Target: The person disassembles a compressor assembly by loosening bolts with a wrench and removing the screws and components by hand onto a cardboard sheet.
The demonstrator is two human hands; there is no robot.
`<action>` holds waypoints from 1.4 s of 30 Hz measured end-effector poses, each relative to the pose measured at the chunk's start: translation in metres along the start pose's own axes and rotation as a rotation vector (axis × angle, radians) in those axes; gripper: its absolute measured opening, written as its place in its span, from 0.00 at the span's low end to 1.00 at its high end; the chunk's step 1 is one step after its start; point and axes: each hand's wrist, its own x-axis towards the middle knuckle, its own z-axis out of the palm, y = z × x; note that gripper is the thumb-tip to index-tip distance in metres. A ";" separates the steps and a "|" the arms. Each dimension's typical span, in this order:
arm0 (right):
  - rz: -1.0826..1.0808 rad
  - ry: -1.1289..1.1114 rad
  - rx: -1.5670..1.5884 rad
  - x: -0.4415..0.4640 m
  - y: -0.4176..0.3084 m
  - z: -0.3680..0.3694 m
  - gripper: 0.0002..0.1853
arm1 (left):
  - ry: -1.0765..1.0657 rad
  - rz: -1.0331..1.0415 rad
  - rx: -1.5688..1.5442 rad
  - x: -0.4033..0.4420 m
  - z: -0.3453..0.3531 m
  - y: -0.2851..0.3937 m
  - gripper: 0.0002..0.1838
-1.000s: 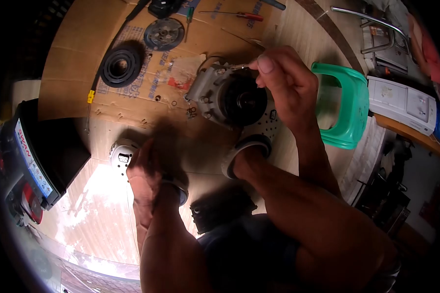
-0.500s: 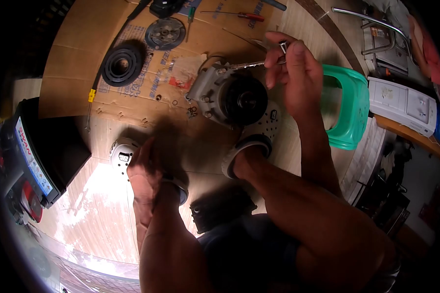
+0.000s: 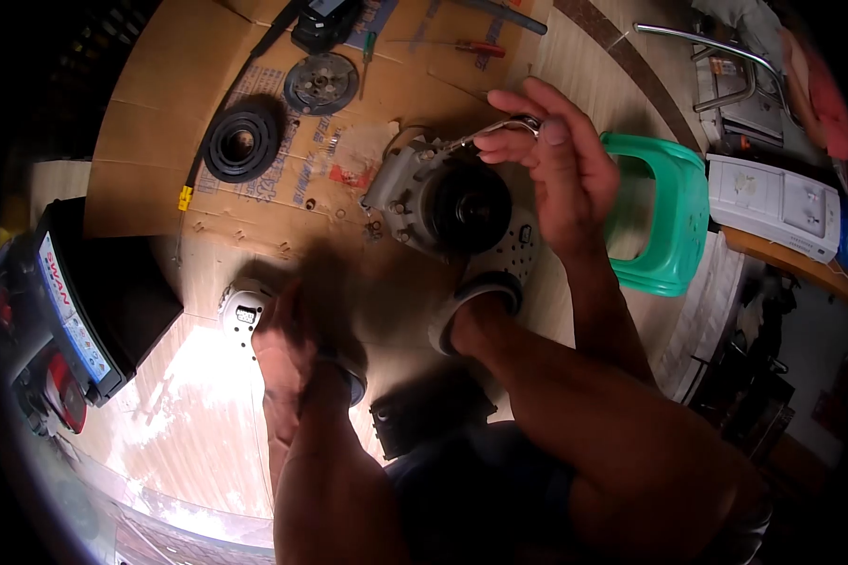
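Observation:
My right hand holds the end of a shiny metal wrench between thumb and fingers, the other fingers spread. The wrench's far end reaches the top edge of a grey cast-metal machine body, which looks like a compressor. A round black front with a central shaft faces up on it. The body stands against my right clog. My left hand hangs beside my left clog, its fingers loosely extended in shadow, with nothing visible in them.
On the cardboard lie a black grooved pulley, a round metal plate, screwdrivers and small rings. A green plastic stool stands right, a black box near my legs, and a labelled case left.
My right hand has moved slightly up and left, its fingers spreading more and the wrench turning in its grip. My left hand stays beside the left clog.

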 end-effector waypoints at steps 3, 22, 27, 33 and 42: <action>0.135 0.031 0.108 0.003 -0.002 0.001 0.22 | 0.010 0.005 -0.015 -0.001 0.000 0.001 0.12; 0.075 0.018 -0.092 0.001 -0.005 -0.004 0.17 | -0.005 0.001 -0.021 0.000 -0.002 0.005 0.12; 0.304 0.117 0.223 0.008 -0.009 -0.007 0.21 | -0.008 -0.012 -0.021 0.000 -0.002 0.005 0.12; 0.387 0.016 0.140 0.017 -0.007 -0.031 0.21 | -0.001 -0.010 -0.008 -0.001 0.001 0.001 0.12; 0.062 -0.014 -0.190 0.003 -0.005 -0.007 0.19 | 0.011 0.005 -0.010 0.000 0.001 0.002 0.13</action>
